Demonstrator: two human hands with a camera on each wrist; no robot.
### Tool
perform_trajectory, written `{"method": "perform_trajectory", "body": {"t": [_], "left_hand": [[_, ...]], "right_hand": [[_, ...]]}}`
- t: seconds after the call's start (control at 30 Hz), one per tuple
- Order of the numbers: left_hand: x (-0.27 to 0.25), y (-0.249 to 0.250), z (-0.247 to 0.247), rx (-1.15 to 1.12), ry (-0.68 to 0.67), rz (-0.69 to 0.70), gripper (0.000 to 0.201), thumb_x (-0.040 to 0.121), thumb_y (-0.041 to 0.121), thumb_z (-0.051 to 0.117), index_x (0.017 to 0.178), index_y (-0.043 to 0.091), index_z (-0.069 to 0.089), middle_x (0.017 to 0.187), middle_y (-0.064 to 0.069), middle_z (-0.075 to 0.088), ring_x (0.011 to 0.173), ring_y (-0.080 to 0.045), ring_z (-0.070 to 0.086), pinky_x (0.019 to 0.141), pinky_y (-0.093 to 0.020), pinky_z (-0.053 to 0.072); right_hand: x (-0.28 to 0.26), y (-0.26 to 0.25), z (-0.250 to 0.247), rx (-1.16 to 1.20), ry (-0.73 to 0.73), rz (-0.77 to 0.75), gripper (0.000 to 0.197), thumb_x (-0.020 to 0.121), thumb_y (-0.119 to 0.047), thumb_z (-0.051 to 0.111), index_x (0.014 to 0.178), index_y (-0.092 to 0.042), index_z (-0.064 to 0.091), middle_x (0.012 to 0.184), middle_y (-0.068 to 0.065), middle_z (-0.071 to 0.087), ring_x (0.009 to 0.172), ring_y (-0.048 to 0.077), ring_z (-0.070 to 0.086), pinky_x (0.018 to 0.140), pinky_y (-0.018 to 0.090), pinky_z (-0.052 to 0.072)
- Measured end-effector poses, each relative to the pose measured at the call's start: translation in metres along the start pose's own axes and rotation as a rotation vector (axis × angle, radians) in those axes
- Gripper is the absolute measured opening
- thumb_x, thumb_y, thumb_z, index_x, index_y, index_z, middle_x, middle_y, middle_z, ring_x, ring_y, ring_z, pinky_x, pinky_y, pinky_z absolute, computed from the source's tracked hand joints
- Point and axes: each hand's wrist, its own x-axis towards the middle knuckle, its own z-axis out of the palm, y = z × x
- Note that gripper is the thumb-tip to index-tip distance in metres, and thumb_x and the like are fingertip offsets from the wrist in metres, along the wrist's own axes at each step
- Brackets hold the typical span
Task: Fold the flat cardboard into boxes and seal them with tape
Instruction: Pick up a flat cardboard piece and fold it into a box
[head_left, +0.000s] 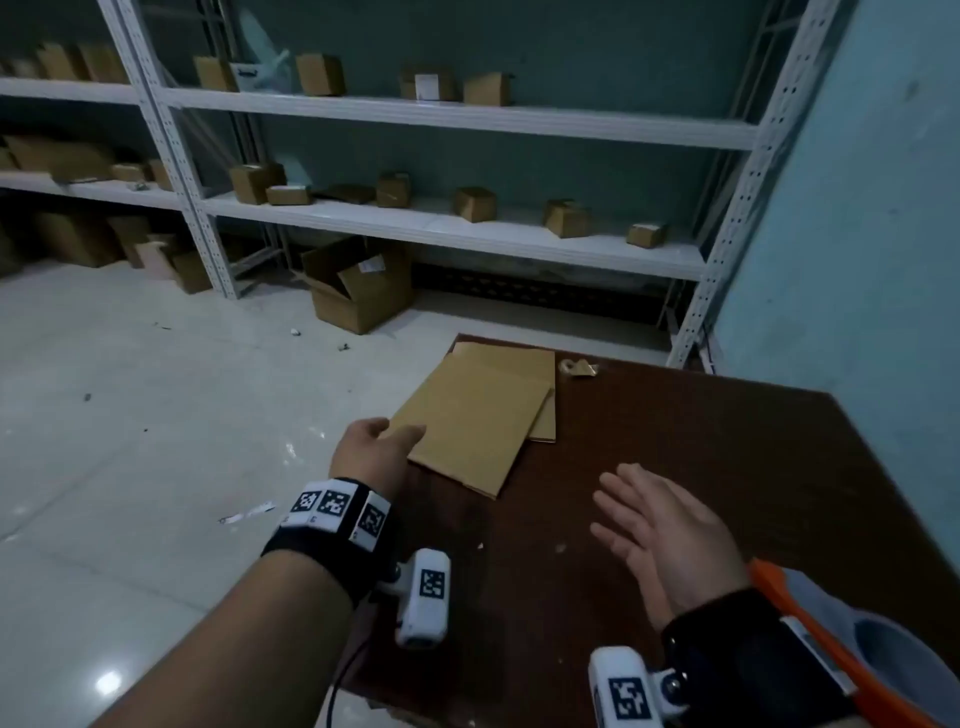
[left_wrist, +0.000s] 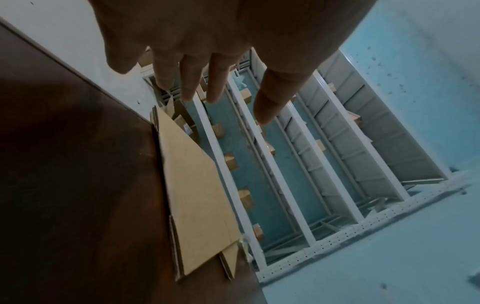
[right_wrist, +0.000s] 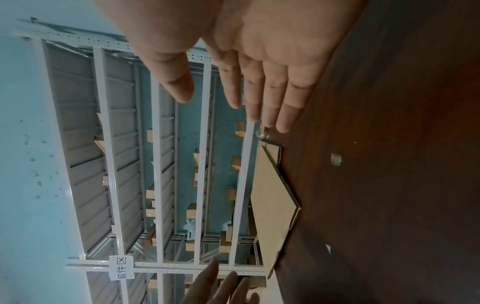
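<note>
A small stack of flat tan cardboard (head_left: 478, 415) (left_wrist: 197, 185) (right_wrist: 272, 195) lies on the far left corner of the dark brown table (head_left: 701, 457); its top sheet is skewed and reaches the table's left edge. My left hand (head_left: 395, 434) (left_wrist: 218, 90) is at that sheet's near left corner with straight, spread fingers and grips nothing. My right hand (head_left: 639, 509) (right_wrist: 228, 96) hovers flat and open over the bare table, to the right of the stack. A small crumpled scrap of clear tape (head_left: 576, 368) lies beyond the stack.
White metal shelves (head_left: 457, 234) with several small folded boxes run along the back wall. An open carton (head_left: 358, 291) stands on the pale tiled floor left of the table. A blue wall (head_left: 857, 260) closes the right side.
</note>
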Motion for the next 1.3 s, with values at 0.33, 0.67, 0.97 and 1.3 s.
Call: {"method": "perform_trajectory", "body": {"t": [0.33, 0.67, 0.97, 1.3], "left_hand": [[0.038, -0.009, 0.0, 0.081, -0.015, -0.089, 0.077, 0.089, 0.041, 0.078, 0.152, 0.008, 0.047, 0.152, -0.015, 0.053, 0.136, -0.035, 0.053, 0.111, -0.043, 0.042], [0.038, -0.003, 0.017, 0.155, -0.046, -0.053, 0.067, 0.088, 0.045, 0.078, 0.14, 0.006, 0.06, 0.138, -0.013, 0.065, 0.122, -0.033, 0.062, 0.1, -0.036, 0.047], [0.022, -0.005, 0.034, 0.244, -0.092, 0.014, 0.064, 0.092, 0.041, 0.074, 0.143, 0.008, 0.056, 0.139, -0.01, 0.062, 0.125, -0.03, 0.061, 0.095, -0.034, 0.044], [0.012, -0.001, 0.024, -0.098, -0.117, 0.035, 0.045, 0.083, 0.0, 0.075, 0.126, 0.009, 0.069, 0.097, -0.009, 0.077, 0.088, -0.033, 0.077, 0.087, -0.054, 0.063]], "right_hand": [[0.026, 0.001, 0.014, -0.015, -0.01, 0.097, 0.007, 0.104, -0.025, 0.061, 0.111, -0.023, 0.063, 0.131, 0.014, 0.066, 0.12, 0.03, 0.065, 0.101, 0.052, 0.054], [0.044, 0.014, 0.022, 0.026, -0.037, 0.168, 0.056, 0.102, -0.035, 0.062, 0.149, -0.007, 0.049, 0.147, 0.023, 0.055, 0.133, 0.033, 0.057, 0.106, 0.05, 0.05], [0.053, 0.022, 0.032, 0.067, -0.12, 0.215, 0.082, 0.096, -0.069, 0.045, 0.154, -0.011, 0.043, 0.157, 0.021, 0.046, 0.144, 0.031, 0.047, 0.112, 0.051, 0.045], [0.044, 0.013, 0.023, -0.048, 0.031, 0.122, 0.044, 0.101, -0.056, 0.055, 0.124, -0.02, 0.066, 0.132, 0.013, 0.067, 0.123, 0.026, 0.062, 0.088, 0.044, 0.056]]}}
